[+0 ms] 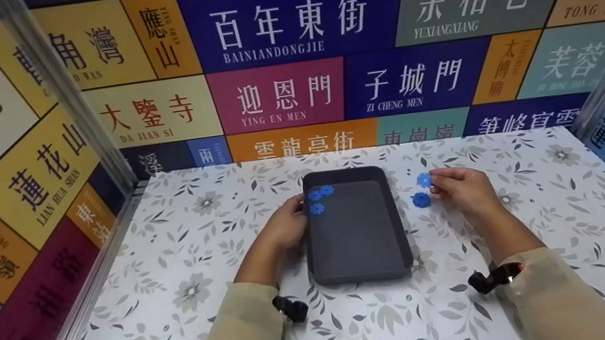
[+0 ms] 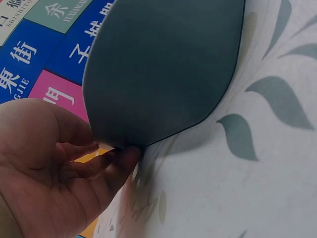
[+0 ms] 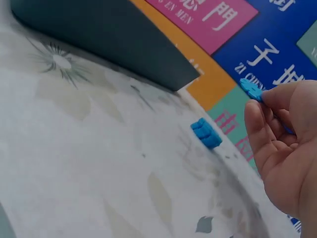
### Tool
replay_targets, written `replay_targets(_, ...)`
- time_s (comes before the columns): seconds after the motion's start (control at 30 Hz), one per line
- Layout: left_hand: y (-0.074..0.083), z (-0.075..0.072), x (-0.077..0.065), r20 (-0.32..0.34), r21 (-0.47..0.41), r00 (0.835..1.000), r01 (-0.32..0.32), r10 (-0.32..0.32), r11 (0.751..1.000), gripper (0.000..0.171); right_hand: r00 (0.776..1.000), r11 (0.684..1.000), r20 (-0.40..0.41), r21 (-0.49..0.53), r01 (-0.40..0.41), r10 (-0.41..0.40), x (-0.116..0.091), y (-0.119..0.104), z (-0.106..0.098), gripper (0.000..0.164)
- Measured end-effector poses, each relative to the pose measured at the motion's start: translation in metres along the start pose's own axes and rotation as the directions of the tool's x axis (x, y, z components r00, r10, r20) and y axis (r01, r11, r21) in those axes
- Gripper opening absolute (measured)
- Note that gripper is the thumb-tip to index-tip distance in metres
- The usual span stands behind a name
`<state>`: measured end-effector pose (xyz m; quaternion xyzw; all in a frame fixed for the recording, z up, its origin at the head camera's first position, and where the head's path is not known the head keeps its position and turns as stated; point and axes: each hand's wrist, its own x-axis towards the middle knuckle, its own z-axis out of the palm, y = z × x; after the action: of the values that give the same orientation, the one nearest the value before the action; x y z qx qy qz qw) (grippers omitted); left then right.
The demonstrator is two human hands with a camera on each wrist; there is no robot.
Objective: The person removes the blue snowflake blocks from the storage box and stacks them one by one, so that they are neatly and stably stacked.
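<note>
A dark grey tray point(image 1: 359, 245) lies on the flowered tabletop, and three blue gear-shaped pieces point(image 1: 319, 199) sit in its far left corner. My left hand point(image 1: 295, 210) grips the tray's left wall; in the left wrist view its fingers point(image 2: 116, 161) curl against the tray rim point(image 2: 163, 74). My right hand point(image 1: 435, 181) is to the right of the tray and pinches a blue gear piece point(image 3: 252, 89) at its fingertips. Another blue gear piece point(image 1: 420, 200) lies on the table just beside that hand, also visible from the right wrist point(image 3: 207, 134).
The table point(image 1: 184, 259) has a white cloth with a grey flower print. Walls of coloured street-name signs point(image 1: 280, 23) close it in at the back and both sides, with metal posts point(image 1: 63, 92) at the corners. Small black camera mounts point(image 1: 293, 308) sit on both wrists.
</note>
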<state>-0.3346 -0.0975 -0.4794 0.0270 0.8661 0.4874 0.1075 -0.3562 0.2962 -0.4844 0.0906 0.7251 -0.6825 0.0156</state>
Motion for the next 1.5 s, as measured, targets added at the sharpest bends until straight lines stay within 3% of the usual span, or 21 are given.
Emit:
replay_targets(0.37, -0.001, 0.0, 0.001, -0.014, -0.041, 1.0, -0.015, 0.014, 0.999, 0.058, 0.998, 0.994, 0.061, -0.104, -0.023, 0.029, 0.014, 0.02, -0.004, 0.045)
replay_targets(0.83, 0.001, 0.0, 0.001, -0.01, -0.048, 1.0, 0.027, -0.028, 0.998, 0.059, 0.999, 0.958, 0.027, -0.285, -0.012, 0.02, 0.015, 0.026, 0.0, 0.038)
replay_targets(1.0, 0.0, 0.001, 0.001, -0.013, -0.04, 1.0, 0.024, -0.024, 0.999, 0.058, 0.999, 0.955, 0.036, -0.296, 0.005, 0.006, 0.015, 0.027, -0.001, 0.039)
replay_targets(1.3, 0.0, -0.001, -0.002, -0.013, 0.027, 0.998, -0.061, 0.062, 0.998, 0.059, 0.999, 0.942, 0.021, -0.336, -0.016, 0.024, 0.014, 0.026, -0.002, 0.042)
replay_targets(1.5, 0.001, 0.001, -0.001, -0.023, 0.007, 0.999, -0.026, 0.026, 1.0, 0.058, 1.0, 0.963, 0.01, -0.27, 0.0, 0.003, 0.013, 0.025, -0.002, 0.045)
